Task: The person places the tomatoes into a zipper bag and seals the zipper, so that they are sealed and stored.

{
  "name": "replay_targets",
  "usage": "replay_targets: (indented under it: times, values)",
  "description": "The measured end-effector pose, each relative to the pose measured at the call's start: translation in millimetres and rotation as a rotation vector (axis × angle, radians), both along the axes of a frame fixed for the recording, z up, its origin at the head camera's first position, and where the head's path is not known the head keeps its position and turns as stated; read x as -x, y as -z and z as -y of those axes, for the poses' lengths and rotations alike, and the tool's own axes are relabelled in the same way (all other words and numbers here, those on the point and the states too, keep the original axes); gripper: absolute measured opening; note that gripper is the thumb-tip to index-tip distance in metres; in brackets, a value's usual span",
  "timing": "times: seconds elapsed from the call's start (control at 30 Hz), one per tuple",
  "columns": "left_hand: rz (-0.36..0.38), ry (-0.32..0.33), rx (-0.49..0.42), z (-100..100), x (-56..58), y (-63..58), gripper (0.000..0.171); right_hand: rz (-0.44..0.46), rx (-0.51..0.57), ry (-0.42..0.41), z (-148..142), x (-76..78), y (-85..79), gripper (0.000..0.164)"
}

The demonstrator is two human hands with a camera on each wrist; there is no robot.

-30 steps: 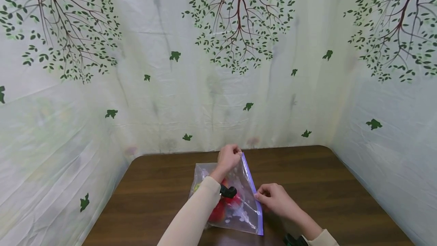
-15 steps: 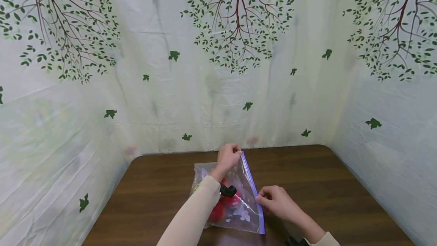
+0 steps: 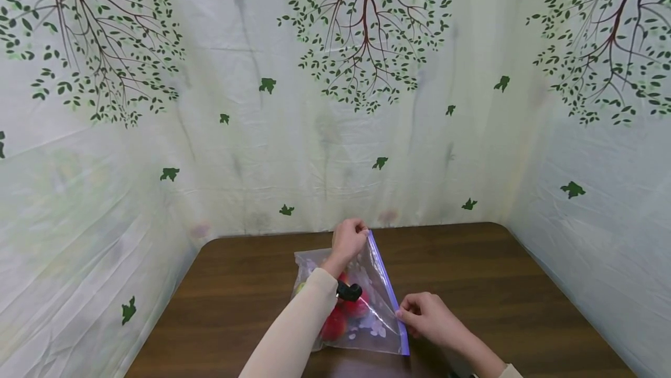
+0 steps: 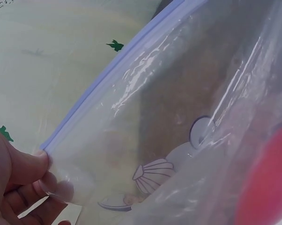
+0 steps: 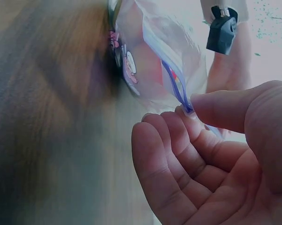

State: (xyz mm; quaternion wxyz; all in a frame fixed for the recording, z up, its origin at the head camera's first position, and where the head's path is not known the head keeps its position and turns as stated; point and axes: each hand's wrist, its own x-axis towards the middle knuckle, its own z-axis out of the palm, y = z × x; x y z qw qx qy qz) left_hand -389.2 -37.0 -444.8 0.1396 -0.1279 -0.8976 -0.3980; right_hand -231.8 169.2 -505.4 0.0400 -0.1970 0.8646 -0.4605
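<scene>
A clear zip bag [image 3: 374,314] with a purple zip edge and printed shells lies on the table, holding several round red fruits [image 3: 334,325] and something yellow-green at its left. My left hand [image 3: 350,241] pinches the far corner of the purple edge between thumb and fingers, as the left wrist view shows. Lower down the same edge, my right hand [image 3: 427,317] pinches the zip between thumb and index finger. In the right wrist view the zip edge [image 5: 178,86] stands parted in a loop beyond the pinching fingertips. My left forearm hides part of the bag and fruit.
The brown wooden table [image 3: 498,285] extends to both sides of the bag. Behind it hangs a pale curtain [image 3: 335,151] printed with trees and leaves. A black wrist camera [image 3: 348,291] sits on my left wrist.
My right hand has slid a little along the purple edge toward the bag's near end, still pinching it. The left hand stays at the far corner, and the bag has shifted slightly.
</scene>
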Motion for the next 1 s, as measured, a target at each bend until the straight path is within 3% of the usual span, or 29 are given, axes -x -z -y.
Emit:
replay_targets:
  times: [0.5, 0.8, 1.0]
  values:
    - [0.032, 0.000, -0.029, 3.1, 2.0, -1.1, 0.016, 0.075, 0.055, -0.033, -7.5, -10.1, 8.8, 0.022]
    - [0.030, -0.011, -0.040, 5.1, 3.1, -1.5, 0.017, 0.109, 0.080, -0.101, -11.9, -20.5, 12.8, 0.020]
    - [0.020, -0.005, -0.029, 2.4, 4.2, 2.1, 0.016, 0.105, 0.079, -0.089, -13.6, -23.4, 15.6, 0.019]
